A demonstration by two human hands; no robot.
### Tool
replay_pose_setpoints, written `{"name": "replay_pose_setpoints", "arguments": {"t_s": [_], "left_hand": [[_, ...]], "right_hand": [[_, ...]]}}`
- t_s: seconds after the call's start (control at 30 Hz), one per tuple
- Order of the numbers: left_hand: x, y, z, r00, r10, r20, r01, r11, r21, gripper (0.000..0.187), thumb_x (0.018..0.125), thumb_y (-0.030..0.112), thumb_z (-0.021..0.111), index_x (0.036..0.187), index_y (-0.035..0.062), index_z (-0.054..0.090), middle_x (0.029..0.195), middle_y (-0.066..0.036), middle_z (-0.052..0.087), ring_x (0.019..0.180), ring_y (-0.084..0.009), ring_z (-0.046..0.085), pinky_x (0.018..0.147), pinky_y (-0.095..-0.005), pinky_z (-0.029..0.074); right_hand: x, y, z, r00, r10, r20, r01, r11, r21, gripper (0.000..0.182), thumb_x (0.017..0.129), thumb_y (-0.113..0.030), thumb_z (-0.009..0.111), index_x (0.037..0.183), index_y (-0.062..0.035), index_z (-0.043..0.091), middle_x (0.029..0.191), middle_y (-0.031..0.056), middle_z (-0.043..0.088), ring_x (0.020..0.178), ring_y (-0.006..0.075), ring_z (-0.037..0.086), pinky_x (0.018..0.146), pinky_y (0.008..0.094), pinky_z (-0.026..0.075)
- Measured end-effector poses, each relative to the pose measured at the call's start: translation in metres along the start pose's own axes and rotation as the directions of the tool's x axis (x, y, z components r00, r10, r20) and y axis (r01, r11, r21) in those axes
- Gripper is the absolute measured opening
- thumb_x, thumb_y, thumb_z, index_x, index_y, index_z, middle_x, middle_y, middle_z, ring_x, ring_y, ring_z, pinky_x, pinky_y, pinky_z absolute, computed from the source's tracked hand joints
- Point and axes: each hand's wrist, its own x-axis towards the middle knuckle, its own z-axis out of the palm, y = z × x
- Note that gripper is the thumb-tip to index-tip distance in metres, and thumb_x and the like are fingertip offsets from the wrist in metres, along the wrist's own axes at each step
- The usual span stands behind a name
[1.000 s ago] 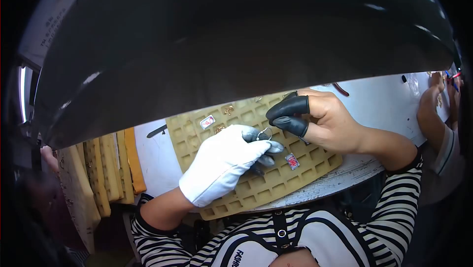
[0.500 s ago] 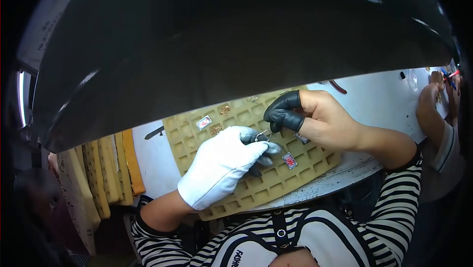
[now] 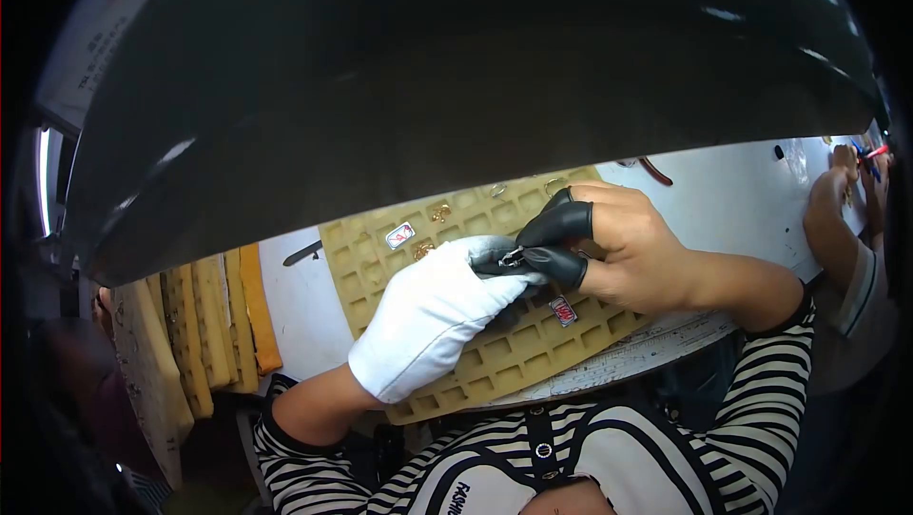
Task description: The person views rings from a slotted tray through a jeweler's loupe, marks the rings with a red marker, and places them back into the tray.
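Note:
My left hand (image 3: 428, 310), in a white glove with grey fingertips, pinches a small silver jewelry piece (image 3: 512, 256). Black finger covers wrap the thumb and forefinger of my right hand (image 3: 632, 244), which close on the same piece from the right. Its exact shape is partly hidden by the fingers. Both hands are above a tan tray (image 3: 504, 380) with rows of square pockets. Just below the fingers lies a red-printed card (image 3: 563, 311). Beyond my left hand are a white card with a red mark (image 3: 400, 235) and small gold-coloured pieces (image 3: 440, 213).
A large dark cover (image 3: 456, 87) hangs low over the far side of the table. Several similar trays (image 3: 200, 334) stand on edge at the left, near a thin metal tool (image 3: 302, 253). A red-handled tool (image 3: 656, 171) lies beyond my right hand. Another person's arm (image 3: 830, 215) is at far right.
My right fingers have come down and left to meet the left fingertips at the silver piece. The thin loop visible earlier is now mostly covered.

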Motion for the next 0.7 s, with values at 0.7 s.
{"name": "replay_pose_setpoints", "arguments": {"t_s": [0.7], "left_hand": [[-0.004,-0.002,0.004,0.99,0.133,-0.04,-0.137,0.984,-0.11,0.02,0.089,0.02,0.058,0.094,0.0024,0.066,0.082,-0.001,0.065,0.075,-0.0048,0.057,0.068,-0.0202,0.047]], "right_hand": [[0.0,-0.001,0.011,0.989,-0.117,-0.09,0.116,0.993,-0.019,0.026,0.06,0.002,0.065,0.086,-0.0001,0.066,0.067,0.0098,0.053,0.062,0.0264,0.054,0.055,0.0353,0.045]]}}
